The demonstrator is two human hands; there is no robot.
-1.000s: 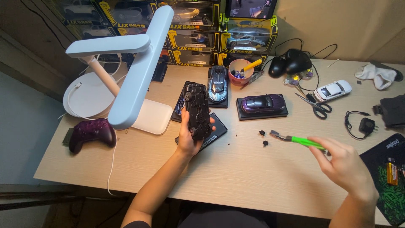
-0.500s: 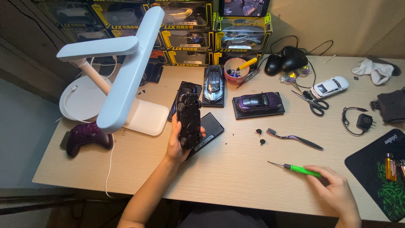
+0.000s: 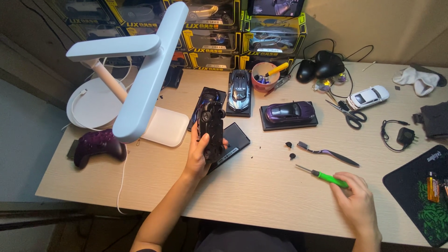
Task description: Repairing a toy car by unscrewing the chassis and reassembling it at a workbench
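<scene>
The left hand (image 3: 198,156) grips a black model car (image 3: 211,128), underside up, wheels showing, above the desk's (image 3: 242,196) middle. The right hand (image 3: 357,205) rests closed on a green-handled screwdriver (image 3: 322,176) near the front edge.

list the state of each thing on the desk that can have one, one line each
left hand: gripping black model car
black model car: held off the desk, underside up
right hand: fingers on green screwdriver
green screwdriver: lying flat on desk
scissors: blades closed
desk lamp: upright, on or off unclear
purple model car: on its base
</scene>
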